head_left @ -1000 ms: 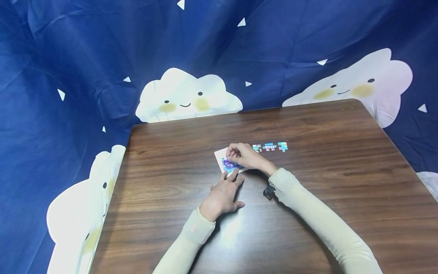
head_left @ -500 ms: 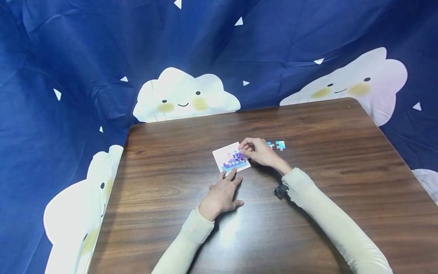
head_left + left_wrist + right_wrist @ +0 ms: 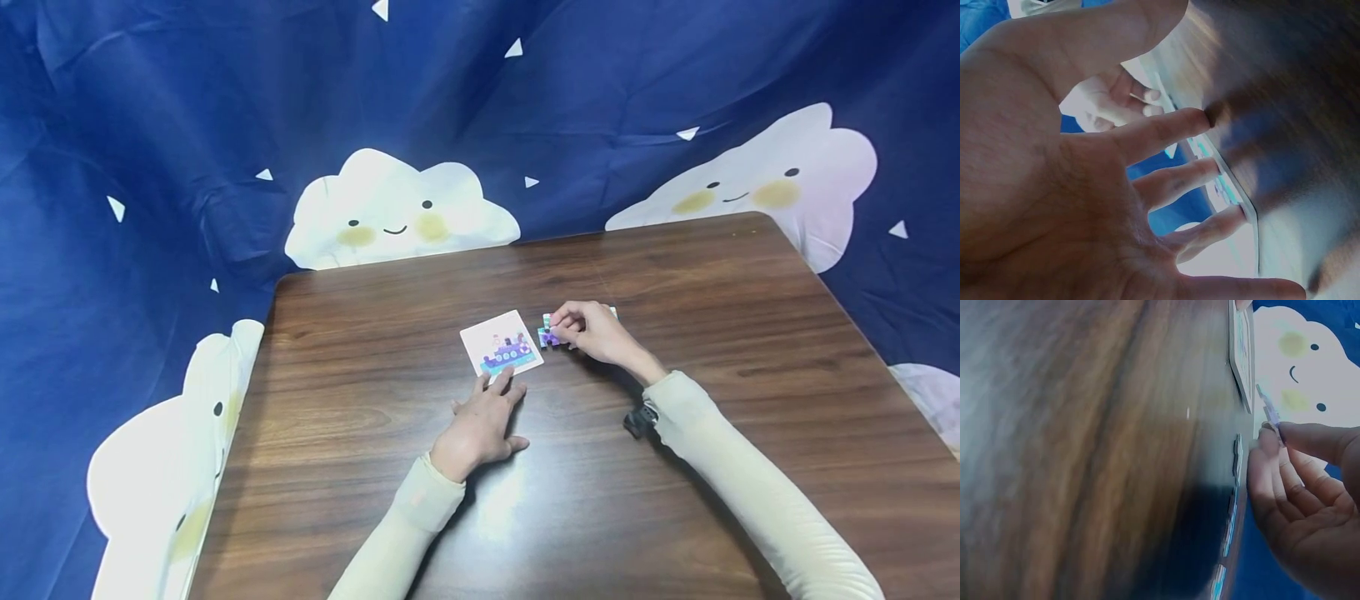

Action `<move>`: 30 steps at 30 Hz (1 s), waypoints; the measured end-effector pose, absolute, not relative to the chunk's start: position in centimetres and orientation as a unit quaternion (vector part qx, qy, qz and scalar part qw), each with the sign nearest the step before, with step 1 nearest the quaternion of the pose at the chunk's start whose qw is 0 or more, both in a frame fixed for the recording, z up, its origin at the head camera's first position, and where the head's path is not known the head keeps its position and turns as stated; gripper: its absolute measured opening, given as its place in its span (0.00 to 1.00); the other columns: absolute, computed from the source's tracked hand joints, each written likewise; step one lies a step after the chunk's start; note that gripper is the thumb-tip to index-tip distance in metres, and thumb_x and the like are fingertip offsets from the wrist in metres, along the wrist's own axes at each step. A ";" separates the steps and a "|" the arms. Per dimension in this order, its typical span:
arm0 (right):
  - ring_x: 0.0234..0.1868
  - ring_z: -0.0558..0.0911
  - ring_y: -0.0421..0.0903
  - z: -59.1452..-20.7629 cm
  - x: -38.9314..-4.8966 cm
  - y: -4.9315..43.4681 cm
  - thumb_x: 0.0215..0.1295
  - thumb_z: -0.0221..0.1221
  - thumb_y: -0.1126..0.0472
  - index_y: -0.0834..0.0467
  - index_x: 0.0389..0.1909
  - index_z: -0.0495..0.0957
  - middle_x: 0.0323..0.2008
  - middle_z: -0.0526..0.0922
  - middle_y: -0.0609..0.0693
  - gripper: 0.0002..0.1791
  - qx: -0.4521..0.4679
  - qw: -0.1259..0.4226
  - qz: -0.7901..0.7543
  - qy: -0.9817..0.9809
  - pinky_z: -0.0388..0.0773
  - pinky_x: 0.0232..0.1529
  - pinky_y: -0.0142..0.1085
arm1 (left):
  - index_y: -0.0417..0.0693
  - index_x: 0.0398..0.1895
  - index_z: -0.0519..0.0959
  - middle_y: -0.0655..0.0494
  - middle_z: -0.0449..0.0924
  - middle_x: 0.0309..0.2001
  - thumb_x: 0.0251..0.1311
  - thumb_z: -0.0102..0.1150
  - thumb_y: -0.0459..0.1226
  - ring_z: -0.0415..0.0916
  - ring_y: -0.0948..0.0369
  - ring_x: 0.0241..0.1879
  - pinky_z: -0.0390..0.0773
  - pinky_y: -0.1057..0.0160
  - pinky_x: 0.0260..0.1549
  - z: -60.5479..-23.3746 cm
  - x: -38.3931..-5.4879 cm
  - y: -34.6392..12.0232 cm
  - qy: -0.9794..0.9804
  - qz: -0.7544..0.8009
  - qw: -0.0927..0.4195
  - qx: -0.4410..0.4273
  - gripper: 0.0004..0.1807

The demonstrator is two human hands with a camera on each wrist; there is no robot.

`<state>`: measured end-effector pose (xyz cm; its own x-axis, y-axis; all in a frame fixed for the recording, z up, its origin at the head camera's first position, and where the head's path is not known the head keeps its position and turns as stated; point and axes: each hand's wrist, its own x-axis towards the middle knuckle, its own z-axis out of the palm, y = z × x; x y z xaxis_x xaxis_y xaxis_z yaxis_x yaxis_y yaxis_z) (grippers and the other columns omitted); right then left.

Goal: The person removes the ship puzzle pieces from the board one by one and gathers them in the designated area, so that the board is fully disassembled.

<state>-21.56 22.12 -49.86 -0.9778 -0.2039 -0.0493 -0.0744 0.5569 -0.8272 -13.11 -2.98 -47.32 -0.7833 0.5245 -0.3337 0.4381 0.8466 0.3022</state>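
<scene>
A white card [image 3: 491, 331] printed with a purple ship lies on the table. My left hand [image 3: 480, 427] is spread palm down, its fingertips at the card's near edge; the left wrist view shows straight, parted fingers [image 3: 1166, 131]. Just right of the card, my right hand [image 3: 596, 332] pinches a small purple jigsaw piece [image 3: 1269, 411] between thumb and fingertips. In the right wrist view this piece is tilted and raised off the tabletop. Loose jigsaw pieces [image 3: 1237, 459] lie beneath that hand, which mostly hides them in the head view.
Brown wood-grain table [image 3: 337, 383] surrounds the card and pieces. Behind it and along the left hangs a dark blue cloth [image 3: 585, 83] with smiling white clouds [image 3: 405, 208]. A small black device [image 3: 640, 421] is fixed at the right wrist.
The right hand has moved right, from over the card to above the loose pieces, now with a purple piece in its fingertips. The left hand stays at the card's edge.
</scene>
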 end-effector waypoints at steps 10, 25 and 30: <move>0.26 0.82 0.42 -50.5 -21.1 23.0 0.67 0.64 0.70 0.65 0.41 0.85 0.32 0.88 0.58 0.05 -0.082 0.083 -0.446 0.887 0.80 0.27 0.28 | 0.55 0.79 0.67 0.53 0.53 0.85 0.56 0.76 0.52 0.54 0.39 0.81 0.70 0.18 0.56 -47.4 -13.0 -3.1 0.938 0.105 0.206 0.258 0.47; 0.30 0.79 0.41 -50.5 -21.3 23.3 0.60 0.70 0.70 0.65 0.38 0.86 0.30 0.86 0.54 0.06 -0.106 0.091 -0.406 0.903 0.74 0.31 0.24 | 0.56 0.79 0.66 0.53 0.52 0.85 0.56 0.76 0.52 0.53 0.39 0.81 0.69 0.18 0.57 -47.2 -12.9 -3.1 0.938 0.101 0.209 0.258 0.48; 0.30 0.79 0.42 -50.6 -21.3 23.1 0.62 0.70 0.70 0.64 0.39 0.85 0.31 0.85 0.55 0.06 -0.101 0.097 -0.411 0.901 0.74 0.31 0.25 | 0.56 0.79 0.66 0.54 0.51 0.85 0.56 0.77 0.53 0.53 0.40 0.81 0.69 0.18 0.57 -47.2 -13.0 -3.1 0.938 0.097 0.210 0.256 0.48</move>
<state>-21.35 23.08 -50.57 -0.9608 -0.2618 -0.0908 -0.1030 0.6418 -0.7600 -12.95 -3.12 -47.16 -0.7803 0.5220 -0.3446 0.4401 0.8497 0.2904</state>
